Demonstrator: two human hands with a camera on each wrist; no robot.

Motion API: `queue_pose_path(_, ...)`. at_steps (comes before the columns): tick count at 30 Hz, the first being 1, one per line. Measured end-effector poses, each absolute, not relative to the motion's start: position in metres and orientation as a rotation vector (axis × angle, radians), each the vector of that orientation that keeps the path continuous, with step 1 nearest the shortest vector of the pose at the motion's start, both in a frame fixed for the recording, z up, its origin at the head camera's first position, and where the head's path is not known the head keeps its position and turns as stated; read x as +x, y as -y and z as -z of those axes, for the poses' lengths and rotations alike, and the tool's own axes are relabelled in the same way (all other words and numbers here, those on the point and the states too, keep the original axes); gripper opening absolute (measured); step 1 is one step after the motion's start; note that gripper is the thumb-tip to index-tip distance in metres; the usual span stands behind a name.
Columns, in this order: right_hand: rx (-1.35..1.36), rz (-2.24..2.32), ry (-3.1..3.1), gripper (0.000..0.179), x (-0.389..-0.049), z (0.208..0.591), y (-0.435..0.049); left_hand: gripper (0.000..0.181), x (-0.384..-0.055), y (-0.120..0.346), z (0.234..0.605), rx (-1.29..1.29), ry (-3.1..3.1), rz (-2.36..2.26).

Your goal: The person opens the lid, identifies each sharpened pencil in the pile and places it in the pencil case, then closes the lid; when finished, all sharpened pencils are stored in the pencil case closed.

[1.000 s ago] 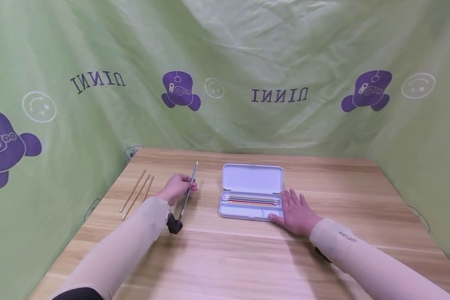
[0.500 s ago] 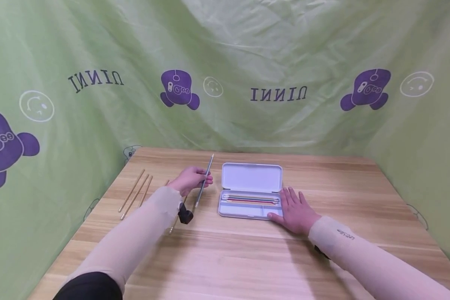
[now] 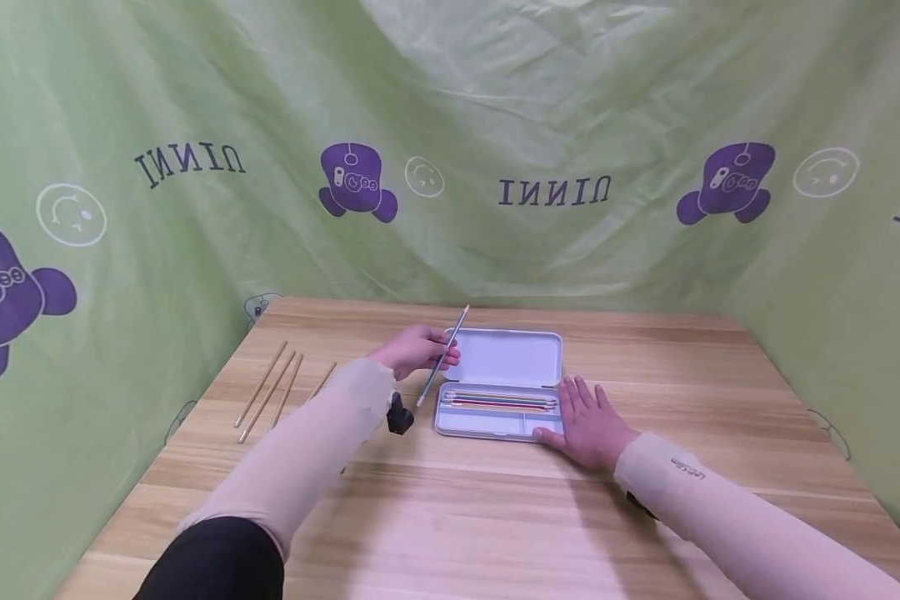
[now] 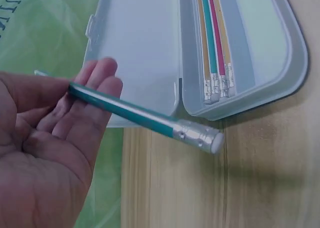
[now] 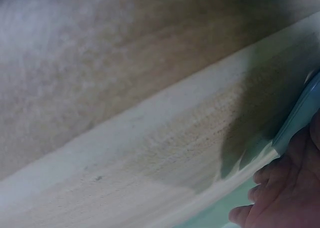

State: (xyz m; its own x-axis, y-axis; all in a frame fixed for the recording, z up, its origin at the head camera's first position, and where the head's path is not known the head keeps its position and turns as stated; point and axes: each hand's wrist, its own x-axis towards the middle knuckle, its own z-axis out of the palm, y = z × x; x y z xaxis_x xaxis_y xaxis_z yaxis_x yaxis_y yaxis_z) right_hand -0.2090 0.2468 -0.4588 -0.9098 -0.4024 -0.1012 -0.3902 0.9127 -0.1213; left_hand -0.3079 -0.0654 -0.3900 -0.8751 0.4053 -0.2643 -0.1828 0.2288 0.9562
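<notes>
My left hand (image 3: 414, 348) pinches a green pencil (image 3: 433, 377) between thumb and fingers, at the left edge of the case's raised lid (image 3: 504, 357). In the left wrist view the pencil (image 4: 137, 115) slants across the fingers, its white eraser end towards the case. The pale pencil case (image 3: 472, 431) lies open; its long compartment holds several pencils (image 3: 495, 402), among them green, red and natural wood ones. My right hand (image 3: 594, 432) rests with fingers spread at the case's right end. The right wrist view shows only part of that hand (image 5: 282, 198) beside the case's edge.
Several plain wooden pencils (image 3: 262, 383) lie on the left of the wooden table (image 3: 510, 517), one partly hidden by my left forearm. A green printed curtain (image 3: 450, 258) hangs behind the table and along its sides.
My left hand has moved right with the green pencil, from beside the loose pencils to the lid's left edge. The right hand stays at the case.
</notes>
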Motion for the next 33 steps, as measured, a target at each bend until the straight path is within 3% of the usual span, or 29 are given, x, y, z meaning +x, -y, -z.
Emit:
queue_pose_path(12,-0.596,0.164,-2.952,0.099,-0.210,0.461,-0.247,0.026,-0.312,0.024,0.390,0.479,-2.186,-1.313)
queue_pose_path(24,-0.627,0.144,-2.989,0.097,-0.212,0.468,-0.248,0.019,-0.311,-0.012,0.403,0.996,-2.511,-0.703)
queue_pose_path(33,-0.610,0.126,-2.976,0.097,-0.211,0.467,-0.249,0.017,-0.310,-0.016,0.419,1.117,-2.592,-0.524)
